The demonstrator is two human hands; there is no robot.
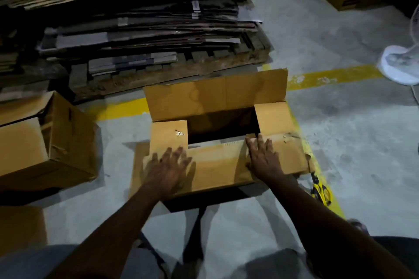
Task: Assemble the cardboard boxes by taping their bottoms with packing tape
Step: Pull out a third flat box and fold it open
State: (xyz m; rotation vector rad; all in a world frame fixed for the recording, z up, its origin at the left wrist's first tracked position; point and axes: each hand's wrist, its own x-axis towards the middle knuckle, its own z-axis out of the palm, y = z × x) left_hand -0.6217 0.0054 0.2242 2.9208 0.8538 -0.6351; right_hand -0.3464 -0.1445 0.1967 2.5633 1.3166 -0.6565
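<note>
With spread fingers, left hand (169, 165) and right hand (263, 156) should press the box's (204, 97) near flap (217, 165) flat before taping.

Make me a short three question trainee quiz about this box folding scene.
1. True or false: the left hand and right hand both press flat on the cardboard box.
2. Which flap stands up, not folded in? A: near flap. B: far flap. C: left side flap.
3. Name the yellow-handled tool lying right of the box.
Key: 1 true; 2 B; 3 scissors.
</note>
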